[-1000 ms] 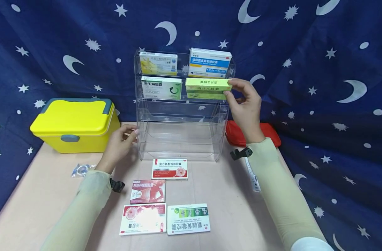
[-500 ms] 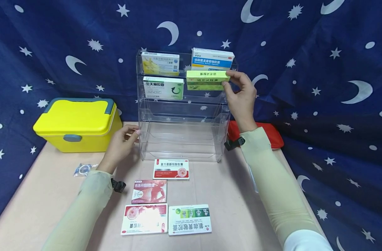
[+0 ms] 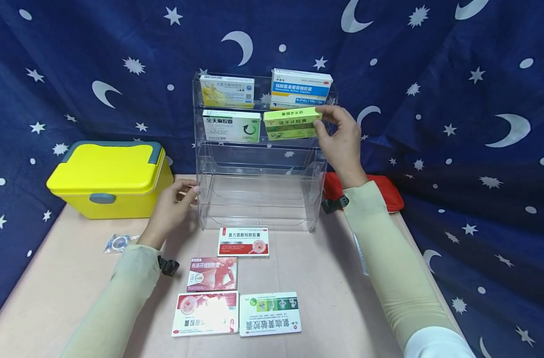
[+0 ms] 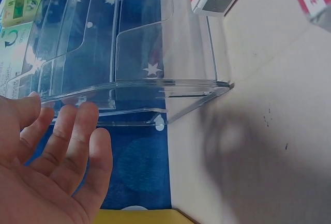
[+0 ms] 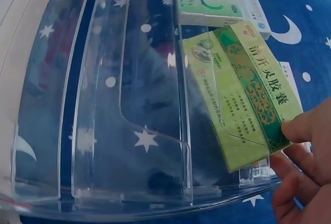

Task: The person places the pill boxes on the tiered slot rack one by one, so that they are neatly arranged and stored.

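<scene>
My right hand [image 3: 341, 141] pinches the right end of a yellow-green medicine box [image 5: 240, 94] between thumb and fingers. The box is slightly tilted at the second tier of a clear acrylic rack [image 3: 254, 219], and the rack's clear front overlaps its lower part in the right wrist view. Left of it on that tier stands a white-and-green medicine box [image 3: 231, 127]. The top tier carries a yellow-and-white box [image 3: 227, 92] and a blue-and-white box [image 3: 300, 89]. My left hand [image 3: 171, 209], its fingers loosely bent, touches the rack's left side with the fingertips.
In front of the rack lie a red-and-white box [image 3: 243, 242], a pink box [image 3: 212, 273], another red-and-white box [image 3: 205, 313] and a green-and-white box [image 3: 270, 313]. A yellow case [image 3: 106, 174] stands left, a red pouch [image 3: 388, 194] right. A small plastic packet [image 3: 118, 242] lies near the case.
The right hand has lifted the yellow-green box, then lowered it again slightly, now tilted with more of its front showing. The left hand has stayed at the rack's side.
</scene>
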Demonstrator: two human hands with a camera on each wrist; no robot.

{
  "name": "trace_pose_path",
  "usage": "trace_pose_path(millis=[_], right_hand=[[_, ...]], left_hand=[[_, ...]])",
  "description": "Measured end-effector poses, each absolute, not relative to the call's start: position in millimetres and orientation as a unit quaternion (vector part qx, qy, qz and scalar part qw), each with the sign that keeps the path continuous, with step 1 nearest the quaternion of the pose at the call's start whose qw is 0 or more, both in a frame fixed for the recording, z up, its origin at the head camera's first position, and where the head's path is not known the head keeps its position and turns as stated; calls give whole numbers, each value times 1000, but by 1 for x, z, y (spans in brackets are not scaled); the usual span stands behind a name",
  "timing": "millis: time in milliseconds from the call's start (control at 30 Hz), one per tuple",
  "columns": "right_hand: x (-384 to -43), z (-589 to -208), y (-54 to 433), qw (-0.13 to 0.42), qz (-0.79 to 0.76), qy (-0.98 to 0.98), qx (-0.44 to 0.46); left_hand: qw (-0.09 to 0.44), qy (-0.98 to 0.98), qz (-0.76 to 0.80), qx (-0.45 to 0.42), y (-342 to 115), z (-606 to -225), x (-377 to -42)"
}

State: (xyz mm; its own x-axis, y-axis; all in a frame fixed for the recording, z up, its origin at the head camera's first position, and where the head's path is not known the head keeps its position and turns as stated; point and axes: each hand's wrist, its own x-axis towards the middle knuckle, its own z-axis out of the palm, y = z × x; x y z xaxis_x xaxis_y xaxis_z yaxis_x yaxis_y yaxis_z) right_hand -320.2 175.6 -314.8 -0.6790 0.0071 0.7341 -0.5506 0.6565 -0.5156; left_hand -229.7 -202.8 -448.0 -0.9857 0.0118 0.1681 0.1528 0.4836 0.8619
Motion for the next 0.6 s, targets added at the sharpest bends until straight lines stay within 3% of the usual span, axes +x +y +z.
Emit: trace_pose_path(millis=[267, 433, 533, 600], right_hand=[[-313, -317, 176, 371, 330, -855, 149], [-290, -332, 177, 358, 379, -830, 198], [-260, -356, 177, 307, 405, -827, 243], [-237, -378, 178, 243, 406, -843, 257]], left_hand=[[73, -859, -504, -48, -203, -451, -229], [70, -860, -504, -46, -204, -452, -229], [71, -859, -505, -49, -204, -452, -230], [72, -858, -506, -49, -203, -451, -230]])
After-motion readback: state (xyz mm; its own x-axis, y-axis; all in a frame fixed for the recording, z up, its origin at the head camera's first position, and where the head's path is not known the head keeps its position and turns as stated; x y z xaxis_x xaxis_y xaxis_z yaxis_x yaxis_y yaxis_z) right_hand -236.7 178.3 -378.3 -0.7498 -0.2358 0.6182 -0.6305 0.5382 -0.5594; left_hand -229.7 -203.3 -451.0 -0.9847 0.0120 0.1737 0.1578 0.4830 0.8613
